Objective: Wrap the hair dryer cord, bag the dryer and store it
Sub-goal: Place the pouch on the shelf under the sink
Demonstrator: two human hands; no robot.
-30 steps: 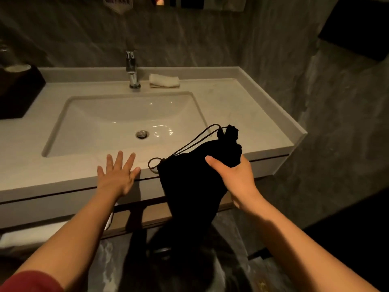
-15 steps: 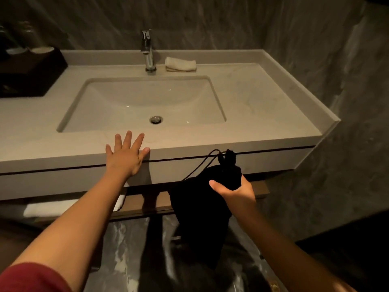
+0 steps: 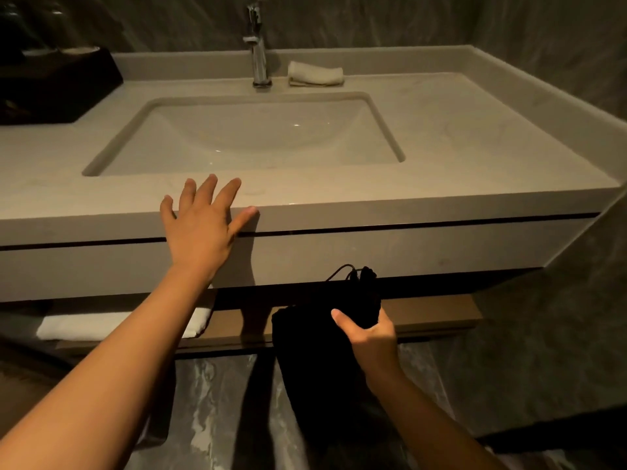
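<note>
Bag [image 3: 315, 368], black, limp, cinched top, gripped by right hand [image 3: 371, 337]; left hand [image 3: 200, 228] spread.

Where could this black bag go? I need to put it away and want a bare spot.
The shelf under the vanity is bare to the right of the black bag, which the right hand grips; its left end holds a folded white towel. The countertop right of the basin is also bare. The left rear corner, by the black tray, is crowded.
</note>
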